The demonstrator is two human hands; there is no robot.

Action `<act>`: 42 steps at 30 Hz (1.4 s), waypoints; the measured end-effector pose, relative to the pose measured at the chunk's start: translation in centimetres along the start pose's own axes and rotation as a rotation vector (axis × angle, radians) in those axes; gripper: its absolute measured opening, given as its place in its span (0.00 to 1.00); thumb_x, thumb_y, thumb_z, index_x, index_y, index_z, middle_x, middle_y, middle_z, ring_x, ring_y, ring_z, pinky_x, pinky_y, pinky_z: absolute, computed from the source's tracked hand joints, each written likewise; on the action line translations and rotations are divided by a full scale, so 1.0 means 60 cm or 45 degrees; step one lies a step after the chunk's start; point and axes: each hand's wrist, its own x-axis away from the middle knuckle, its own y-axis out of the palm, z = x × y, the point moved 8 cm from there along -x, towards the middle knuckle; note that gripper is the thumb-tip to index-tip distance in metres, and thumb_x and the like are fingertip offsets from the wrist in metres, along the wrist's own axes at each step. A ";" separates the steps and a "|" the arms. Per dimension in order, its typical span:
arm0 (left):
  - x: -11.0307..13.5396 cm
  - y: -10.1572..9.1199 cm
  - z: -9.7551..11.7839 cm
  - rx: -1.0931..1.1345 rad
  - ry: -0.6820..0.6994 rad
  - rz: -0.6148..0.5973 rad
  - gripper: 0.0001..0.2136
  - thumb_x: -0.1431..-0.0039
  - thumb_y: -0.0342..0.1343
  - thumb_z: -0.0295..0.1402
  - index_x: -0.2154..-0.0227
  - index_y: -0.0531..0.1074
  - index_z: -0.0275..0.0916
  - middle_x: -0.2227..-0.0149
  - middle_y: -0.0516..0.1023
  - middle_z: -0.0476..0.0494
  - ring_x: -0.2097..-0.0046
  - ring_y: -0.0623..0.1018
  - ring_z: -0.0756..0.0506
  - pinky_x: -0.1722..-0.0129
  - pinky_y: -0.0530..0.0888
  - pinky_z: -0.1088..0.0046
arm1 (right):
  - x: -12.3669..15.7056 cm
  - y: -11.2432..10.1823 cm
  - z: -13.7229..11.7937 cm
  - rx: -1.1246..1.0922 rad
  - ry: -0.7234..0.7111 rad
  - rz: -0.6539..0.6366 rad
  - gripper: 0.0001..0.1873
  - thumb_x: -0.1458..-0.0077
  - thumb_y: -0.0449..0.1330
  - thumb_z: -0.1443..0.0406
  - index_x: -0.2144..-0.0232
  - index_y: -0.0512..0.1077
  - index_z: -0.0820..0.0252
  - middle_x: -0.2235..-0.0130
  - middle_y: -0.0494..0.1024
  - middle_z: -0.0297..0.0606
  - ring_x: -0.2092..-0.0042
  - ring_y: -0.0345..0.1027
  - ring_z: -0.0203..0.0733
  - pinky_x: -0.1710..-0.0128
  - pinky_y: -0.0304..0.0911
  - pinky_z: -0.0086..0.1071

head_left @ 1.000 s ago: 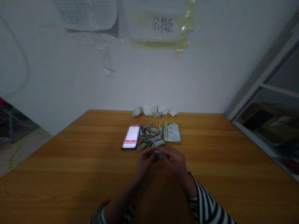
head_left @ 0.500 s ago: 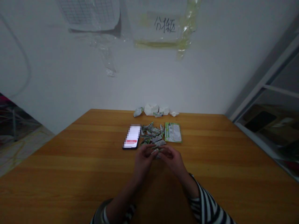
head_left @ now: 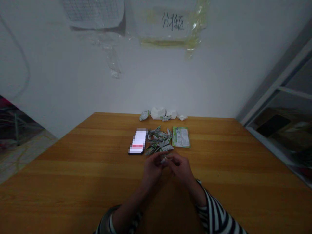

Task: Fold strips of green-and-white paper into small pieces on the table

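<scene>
fingers (head_left: 170,161) of both hands curl in close, narrow, pinching a small folded scrap (head_left: 163,159) between them, just near the heap of folded wrapper pieces (head_left: 158,139). the left hand (head_left: 152,169) and right hand (head_left: 181,169) almost meet above the table, and the right forearm ends in a black-and-white striped sleeve (head_left: 214,211). left of the heap lies a phone (head_left: 137,141), its lit screen blurred; right of it lies a green-and-white printed card (head_left: 180,136), its small print too fine to read. crumpled white paper (head_left: 158,113) and a green wrapper (head_left: 144,115) sit along the far edge of the honey-toned wooden table (head_left: 73,182). on the white wall above, a taped sheet (head_left: 165,29) reads 分拣 in handwriting. a pale metal frame (head_left: 275,81) stands at right.
</scene>
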 end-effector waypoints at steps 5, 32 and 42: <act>0.004 0.017 0.012 -0.190 0.168 -0.147 0.13 0.46 0.58 0.29 0.56 0.78 0.41 0.54 0.81 0.42 0.54 0.80 0.40 0.53 0.76 0.63 | -0.003 -0.023 -0.007 0.082 -0.051 0.155 0.13 0.49 0.63 0.58 0.71 0.78 0.63 0.80 0.73 0.32 0.82 0.61 0.32 0.84 0.55 0.23; -0.001 0.002 0.013 0.022 0.102 0.021 0.03 0.45 0.53 0.29 0.68 0.71 0.38 0.69 0.75 0.48 0.66 0.77 0.47 0.66 0.75 0.72 | 0.010 -0.039 0.024 -0.376 0.147 0.451 0.19 0.52 0.63 0.50 0.73 0.71 0.61 0.78 0.72 0.31 0.80 0.65 0.35 0.84 0.61 0.25; 0.014 0.022 0.059 -0.449 0.336 -0.078 0.06 0.45 0.59 0.33 0.73 0.68 0.39 0.67 0.69 0.47 0.63 0.71 0.46 0.67 0.73 0.74 | 0.009 -0.038 0.011 -0.207 0.006 0.398 0.15 0.48 0.60 0.54 0.74 0.70 0.61 0.77 0.71 0.30 0.75 0.65 0.36 0.76 0.61 0.26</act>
